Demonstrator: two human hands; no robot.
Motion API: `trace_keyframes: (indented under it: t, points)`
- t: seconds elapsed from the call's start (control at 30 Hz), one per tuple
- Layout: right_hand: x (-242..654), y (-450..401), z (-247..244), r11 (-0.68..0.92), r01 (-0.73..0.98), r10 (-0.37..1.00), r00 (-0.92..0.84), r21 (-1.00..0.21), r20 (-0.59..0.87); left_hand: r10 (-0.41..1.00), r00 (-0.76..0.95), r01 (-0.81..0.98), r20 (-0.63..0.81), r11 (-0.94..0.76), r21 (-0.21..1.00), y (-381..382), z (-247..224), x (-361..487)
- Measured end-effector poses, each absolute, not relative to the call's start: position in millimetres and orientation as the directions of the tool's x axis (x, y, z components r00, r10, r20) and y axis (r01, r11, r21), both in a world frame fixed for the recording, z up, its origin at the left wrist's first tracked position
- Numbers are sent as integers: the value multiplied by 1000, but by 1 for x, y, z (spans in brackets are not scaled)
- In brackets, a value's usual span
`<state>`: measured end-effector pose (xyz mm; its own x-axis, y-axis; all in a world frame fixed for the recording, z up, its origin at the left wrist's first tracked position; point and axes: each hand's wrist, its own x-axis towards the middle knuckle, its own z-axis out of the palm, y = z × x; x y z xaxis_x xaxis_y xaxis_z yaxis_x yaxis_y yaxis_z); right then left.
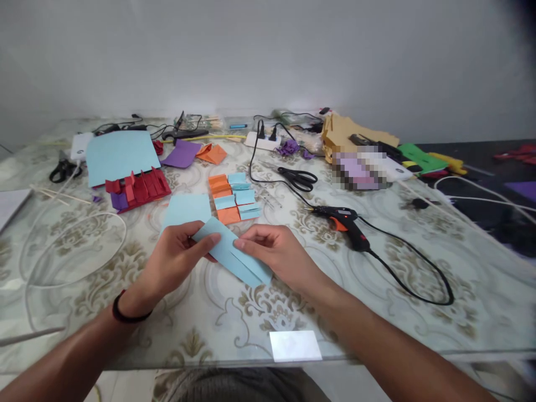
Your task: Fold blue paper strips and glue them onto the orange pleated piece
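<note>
A strip of folded light blue paper (234, 252) is held over the table between both hands. My left hand (178, 251) pinches its upper left end, thumb on top. On the nearer right part, my right hand (274, 248) presses the paper between thumb and fingers. A slit or fold line runs along the strip toward its lower right end. Just behind the hands lie a flat light blue sheet (189, 207) and a block of folded orange and blue paper pieces (230, 202). Some fingertips are hidden behind the strip.
A glue gun (345, 223) with a looping black cord lies on the right, black-handled scissors (298, 177) behind it. Red folded paper (140, 188) and a blue stack (123, 153) lie at left. A white power strip (263, 140) stands at the back. A white card (295, 346) lies near the front edge.
</note>
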<state>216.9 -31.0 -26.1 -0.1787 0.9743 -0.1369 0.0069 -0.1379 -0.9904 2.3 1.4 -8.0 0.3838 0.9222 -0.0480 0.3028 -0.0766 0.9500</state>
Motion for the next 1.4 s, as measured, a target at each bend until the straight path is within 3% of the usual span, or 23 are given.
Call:
trace_keyframes:
  t: [0.17, 0.43, 0.6, 0.73, 0.87, 1.03, 1.4]
  points:
    - [219, -29, -29, -137, 60, 969, -201, -989, -147, 858, 470, 447, -205, -31, 894, 6, -4, -1]
    - [222, -26, -29, -115, 71, 959, -252, -991, -129, 889, 418, 336, -189, 42, 941, 12, -5, -3]
    - [223, -26, -33, -140, 148, 946, -274, -979, -177, 821, 508, 483, -261, -21, 876, 13, -4, -5]
    - [222, -27, -33, -119, 187, 951, -260, -975, -166, 840, 491, 572, -231, -111, 812, 13, -7, -5]
    - [225, -25, -28, -22, 231, 960, -265, -973, -85, 872, 465, 570, -151, -165, 805, 15, -9, -8]
    - [228, -24, -29, 9, 327, 951, -295, -945, -93, 874, 479, 552, -82, -228, 802, 15, -8, -7]
    - [226, -25, -33, 23, 423, 947, -300, -906, -116, 842, 518, 582, -152, -216, 784, 7, -5, 4]
